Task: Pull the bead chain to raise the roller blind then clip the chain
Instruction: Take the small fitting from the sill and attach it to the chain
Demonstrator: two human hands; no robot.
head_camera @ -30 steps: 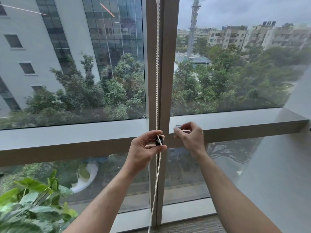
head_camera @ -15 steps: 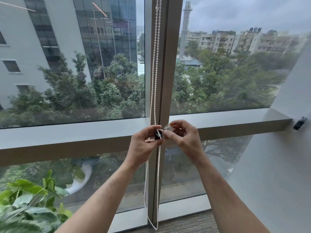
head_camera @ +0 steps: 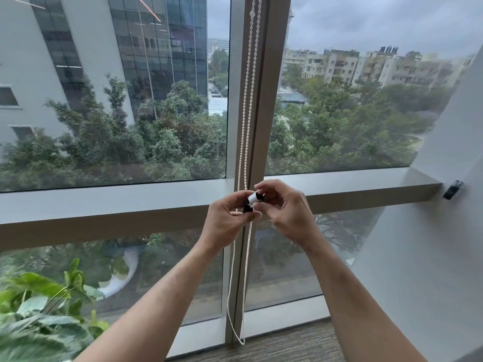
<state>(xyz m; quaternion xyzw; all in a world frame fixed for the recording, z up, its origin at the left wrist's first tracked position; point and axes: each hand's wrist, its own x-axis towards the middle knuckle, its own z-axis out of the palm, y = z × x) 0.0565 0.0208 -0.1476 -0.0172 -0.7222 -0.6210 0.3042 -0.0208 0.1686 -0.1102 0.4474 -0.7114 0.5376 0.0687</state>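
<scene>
A white bead chain [head_camera: 245, 126] hangs in two strands along the grey window mullion [head_camera: 271, 100] and loops near the floor. At sill height my left hand [head_camera: 227, 218] pinches a small black clip [head_camera: 247, 206] on the chain. My right hand [head_camera: 285, 207] pinches the same clip from the right, with a white round piece [head_camera: 253, 198] showing between my fingertips. The two hands touch at the clip. The roller blind itself is out of view above.
A wide grey sill [head_camera: 104, 205] crosses the window. A leafy green plant [head_camera: 44, 309] stands at the lower left. A grey wall [head_camera: 431, 257] on the right carries a small black fitting [head_camera: 451, 189]. Carpet [head_camera: 287, 346] runs below.
My right hand has moved left from apart to meet my left hand at the clip. The chain's two strands have spread apart. The view has shifted left.
</scene>
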